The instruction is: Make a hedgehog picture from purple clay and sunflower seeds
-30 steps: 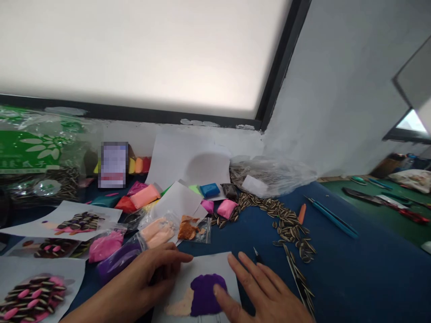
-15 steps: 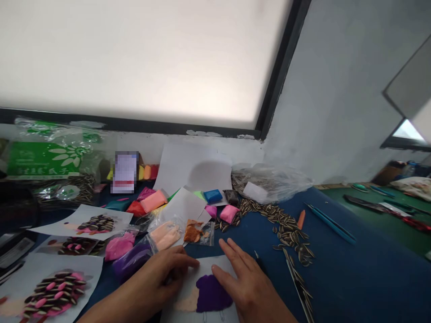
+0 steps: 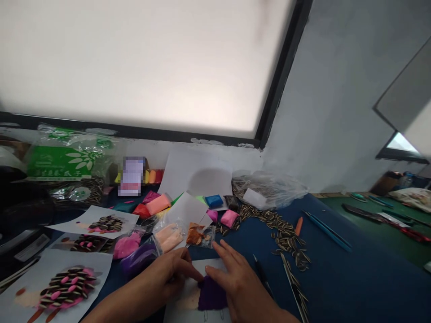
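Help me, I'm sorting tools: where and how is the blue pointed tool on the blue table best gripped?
Pinch the blue pointed tool across its middle, probably from above and right: it lies flat and slender, its narrow tip points to the far left, and the orange piece lies to its left.

Left hand (image 3: 170, 276) and right hand (image 3: 240, 285) at purple clay (image 3: 212, 297) on white paper (image 3: 188, 317), striped seeds (image 3: 288, 237) farther right.

Along the back edge of the table (image 3: 336, 278) we see a phone (image 3: 132, 176), its screen blurred, standing between a green-labelled bag (image 3: 60, 162) and a white sheet (image 3: 178, 172) propped against the wall (image 3: 323, 98). Near the right edge we have a blue pointed tool (image 3: 328, 231); past that edge, a green table (image 3: 380, 233) carries a dark tool (image 3: 362, 213).
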Demonstrator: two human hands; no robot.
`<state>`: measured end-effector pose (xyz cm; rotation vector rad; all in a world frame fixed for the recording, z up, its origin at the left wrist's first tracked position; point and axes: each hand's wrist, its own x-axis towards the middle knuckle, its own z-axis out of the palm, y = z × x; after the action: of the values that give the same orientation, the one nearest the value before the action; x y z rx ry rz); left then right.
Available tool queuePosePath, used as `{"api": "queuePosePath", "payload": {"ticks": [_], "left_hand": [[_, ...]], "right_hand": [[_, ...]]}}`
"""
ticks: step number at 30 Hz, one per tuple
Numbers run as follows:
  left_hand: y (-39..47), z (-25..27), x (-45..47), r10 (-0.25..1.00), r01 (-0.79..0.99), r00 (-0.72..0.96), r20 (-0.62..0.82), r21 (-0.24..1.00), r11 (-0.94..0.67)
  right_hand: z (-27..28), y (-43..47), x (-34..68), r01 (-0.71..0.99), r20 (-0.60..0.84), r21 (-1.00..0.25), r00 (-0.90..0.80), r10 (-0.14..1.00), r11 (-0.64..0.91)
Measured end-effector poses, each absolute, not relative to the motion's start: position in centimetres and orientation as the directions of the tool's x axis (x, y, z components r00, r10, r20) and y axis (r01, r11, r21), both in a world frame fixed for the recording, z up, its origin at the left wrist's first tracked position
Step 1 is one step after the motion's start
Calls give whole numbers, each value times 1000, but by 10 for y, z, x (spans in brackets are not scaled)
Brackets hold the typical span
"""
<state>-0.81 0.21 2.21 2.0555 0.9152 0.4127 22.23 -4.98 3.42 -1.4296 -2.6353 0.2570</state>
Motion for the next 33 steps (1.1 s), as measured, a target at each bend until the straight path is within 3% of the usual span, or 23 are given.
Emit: {"api": "queuePosePath", "payload": {"ticks": [5, 11, 20, 29, 33], "left_hand": [[0, 23, -7, 742, 457, 670, -15, 796, -396], [1, 29, -7, 736, 497, 675, -59, 774, -394], [0, 23, -10, 765, 501, 644, -26, 769, -396], [-13, 29, -1, 784, 600, 618, 59, 609, -519], [-22, 23, 2, 782, 657, 616, 95, 487, -576]], "right_hand": [[32, -46, 222, 786, 48, -274, -564, 824, 554], [19, -48, 224, 805, 113, -194, -550, 828, 561], [13, -54, 238, 794, 146, -203, -554, 819, 573], [52, -63, 233, 860, -138, -263, -482, 865, 437], [59, -67, 234, 871, -156, -277, -457, 876, 406]]}}
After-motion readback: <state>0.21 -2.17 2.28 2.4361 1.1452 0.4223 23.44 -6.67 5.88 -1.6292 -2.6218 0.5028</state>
